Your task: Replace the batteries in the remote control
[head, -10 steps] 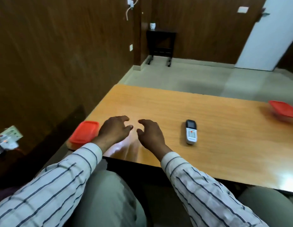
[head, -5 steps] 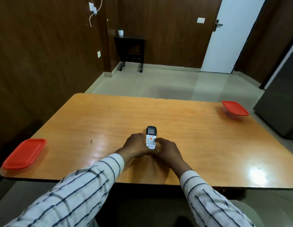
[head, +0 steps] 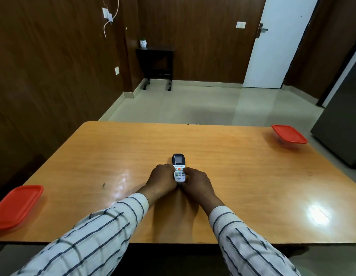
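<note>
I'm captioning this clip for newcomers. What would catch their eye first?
Both hands, left hand and right hand, clasp a white remote control face up at the table's near middle. Two red-lidded containers flank it: one at the near left edge, one at the far right corner.

A small white remote control with a dark screen end (head: 179, 167) lies face up on the glossy orange-brown wooden table (head: 242, 176). The left hand (head: 160, 179) and right hand (head: 196, 183) clasp its near end from either side, seemingly gripping it. Red-lidded rectangular plastic containers sit at the table's left edge (head: 15, 206) and far right corner (head: 289, 134).
</note>
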